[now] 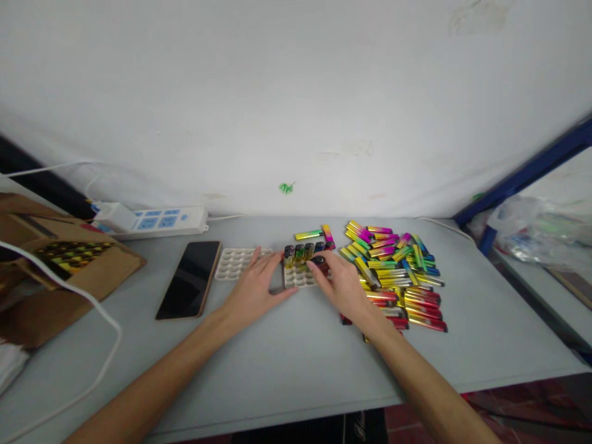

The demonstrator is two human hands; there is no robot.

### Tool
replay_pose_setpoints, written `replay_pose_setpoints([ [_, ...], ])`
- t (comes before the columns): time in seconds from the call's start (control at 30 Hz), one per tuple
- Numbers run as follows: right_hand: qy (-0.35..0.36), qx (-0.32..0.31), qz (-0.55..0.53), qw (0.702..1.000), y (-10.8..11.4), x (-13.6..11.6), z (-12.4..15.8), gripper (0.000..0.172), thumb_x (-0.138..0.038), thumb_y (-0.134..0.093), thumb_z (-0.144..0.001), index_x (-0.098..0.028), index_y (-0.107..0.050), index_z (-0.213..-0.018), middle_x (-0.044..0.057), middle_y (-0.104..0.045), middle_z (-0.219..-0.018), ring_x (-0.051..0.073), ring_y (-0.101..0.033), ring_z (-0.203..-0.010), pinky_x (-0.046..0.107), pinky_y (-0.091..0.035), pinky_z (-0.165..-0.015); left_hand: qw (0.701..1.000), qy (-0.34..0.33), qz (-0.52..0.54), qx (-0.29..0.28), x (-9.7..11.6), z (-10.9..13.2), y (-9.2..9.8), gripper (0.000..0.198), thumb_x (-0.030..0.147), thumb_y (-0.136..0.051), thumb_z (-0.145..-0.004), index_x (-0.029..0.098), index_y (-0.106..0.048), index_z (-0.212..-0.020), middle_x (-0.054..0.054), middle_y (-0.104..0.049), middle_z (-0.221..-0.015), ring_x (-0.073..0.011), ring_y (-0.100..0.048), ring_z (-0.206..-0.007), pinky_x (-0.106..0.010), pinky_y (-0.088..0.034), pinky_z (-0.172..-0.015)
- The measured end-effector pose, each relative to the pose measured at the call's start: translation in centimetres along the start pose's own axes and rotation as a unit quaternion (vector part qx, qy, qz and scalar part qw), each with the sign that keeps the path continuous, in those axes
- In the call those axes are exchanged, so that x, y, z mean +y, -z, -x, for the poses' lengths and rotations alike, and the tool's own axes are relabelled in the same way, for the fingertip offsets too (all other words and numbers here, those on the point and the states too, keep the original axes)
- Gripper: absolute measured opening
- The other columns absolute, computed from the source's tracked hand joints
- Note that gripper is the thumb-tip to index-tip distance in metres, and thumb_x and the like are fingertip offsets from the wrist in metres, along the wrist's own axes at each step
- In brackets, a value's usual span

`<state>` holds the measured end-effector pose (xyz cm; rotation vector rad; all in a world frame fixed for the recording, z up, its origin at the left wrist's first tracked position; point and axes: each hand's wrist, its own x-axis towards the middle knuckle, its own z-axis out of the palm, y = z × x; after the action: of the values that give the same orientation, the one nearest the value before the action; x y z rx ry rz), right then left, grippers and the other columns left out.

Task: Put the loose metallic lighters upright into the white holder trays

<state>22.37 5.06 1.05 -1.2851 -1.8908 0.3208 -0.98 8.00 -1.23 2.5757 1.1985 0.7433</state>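
Note:
A small white tray (300, 281) with round pockets lies mid-table, with several colourful lighters (301, 251) standing in its back row. My left hand (256, 288) rests flat beside the tray's left edge, fingers spread, holding nothing. My right hand (341, 285) is at the tray's right end, fingers curled around a dark lighter (319, 261) at the end of that row. A big heap of shiny multicoloured lighters (398, 275) lies just right of that hand. Two loose lighters (315, 234) lie behind the tray.
A second white pocket tray (234, 263) lies left of the first, next to a black phone (190, 279). A white power strip (155, 221) sits by the wall. An open cardboard box (69, 265) of lighters and a white cable (99, 308) occupy the left.

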Motion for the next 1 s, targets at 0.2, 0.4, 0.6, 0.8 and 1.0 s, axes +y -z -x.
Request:
replay_pose_setpoints([
  [0.2, 0.035, -0.052, 0.054, 0.997, -0.8, 0.1, -0.9, 0.017, -0.027, -0.052, -0.108, -0.016, -0.064, -0.113, 0.013, -0.073, -0.105, 0.026, -0.072, -0.093, 0.037, -0.059, -0.084, 1.0, -0.003, 0.011, 0.014, 0.0, 0.0, -0.2, 0.069, 0.055, -0.071, -0.094, 0.013, -0.051, -0.145, -0.019, -0.068, -0.141, -0.0334, -0.065, -0.134, -0.061, -0.025, -0.132],
  [0.4, 0.045, -0.132, 0.064, 0.988, -0.4, -0.4, -2.6, 0.012, -0.024, -0.066, -0.103, -0.016, -0.068, -0.11, 0.012, -0.075, -0.105, 0.025, -0.073, -0.095, 0.037, -0.059, -0.086, 0.999, -0.004, 0.024, 0.022, 0.1, 0.0, -0.4, 0.068, 0.053, -0.071, -0.093, 0.016, -0.05, -0.146, -0.017, -0.068, -0.141, -0.0326, -0.064, -0.134, -0.06, -0.028, -0.131],
  [0.6, 0.057, -0.112, 0.03, 0.992, 0.3, -0.7, -3.2, 0.014, -0.028, -0.074, -0.098, -0.016, -0.075, -0.104, 0.007, -0.075, -0.095, 0.019, -0.074, -0.085, 0.029, -0.057, -0.079, 1.0, -0.004, 0.017, 0.015, 0.1, 0.1, -0.3, 0.067, 0.054, -0.069, -0.095, 0.016, -0.049, -0.146, -0.018, -0.067, -0.143, -0.0324, -0.064, -0.135, -0.061, -0.031, -0.13],
  [0.8, 0.077, -0.127, 0.024, 0.989, 0.0, -0.4, -3.0, 0.016, -0.028, -0.079, -0.094, -0.017, -0.077, -0.104, 0.006, -0.075, -0.094, 0.018, -0.073, -0.083, 0.028, -0.057, -0.078, 1.0, -0.004, 0.022, 0.017, 0.1, 0.1, -0.4, 0.068, 0.056, -0.068, -0.096, 0.016, -0.047, -0.147, -0.018, -0.066, -0.143, -0.0324, -0.063, -0.135, -0.059, -0.032, -0.13],
  [1.0, 0.007, -0.06, 0.107, 0.992, -1.9, -1.2, -1.8, 0.013, -0.028, -0.073, -0.099, -0.015, -0.074, -0.101, 0.007, -0.075, -0.087, 0.02, -0.073, -0.076, 0.028, -0.053, -0.07, 1.0, -0.004, 0.018, 0.022, 0.0, 0.2, -0.5, 0.07, 0.056, -0.069, -0.095, 0.016, -0.046, -0.149, -0.018, -0.066, -0.144, -0.0332, -0.062, -0.137, -0.059, -0.033, -0.129],
])
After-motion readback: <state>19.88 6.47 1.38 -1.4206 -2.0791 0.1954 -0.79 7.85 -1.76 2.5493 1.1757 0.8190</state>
